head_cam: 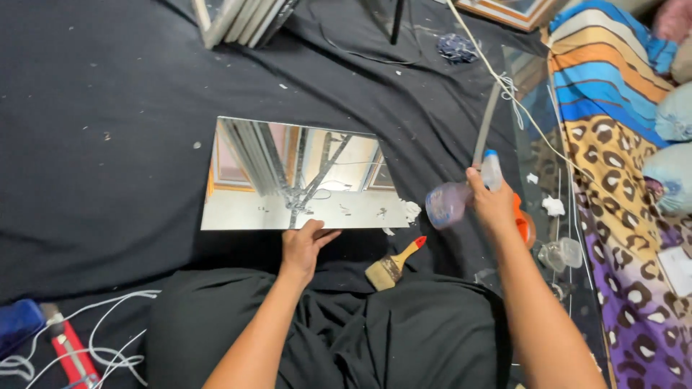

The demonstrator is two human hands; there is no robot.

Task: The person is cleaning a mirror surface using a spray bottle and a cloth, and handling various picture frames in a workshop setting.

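Note:
A rectangular mirror (303, 175) lies flat on black cloth in front of me, with white flecks on its near part. My left hand (304, 245) rests on the mirror's near edge, fingers spread on it. My right hand (492, 204) is raised to the right of the mirror and grips a clear spray bottle (453, 199) with a blue and white head, tilted on its side with its body toward the mirror. A small paintbrush (393, 265) with a yellow handle and red tip lies on the cloth between my hands.
Framed panels (241, 18) lean at the top. A glass sheet (537, 130) lies on the right beside patterned fabric (620, 144). A white cord (504, 79) runs diagonally. White paper scraps (553, 206), a red cutter (72, 353) and a blue object (16, 323) lie nearby.

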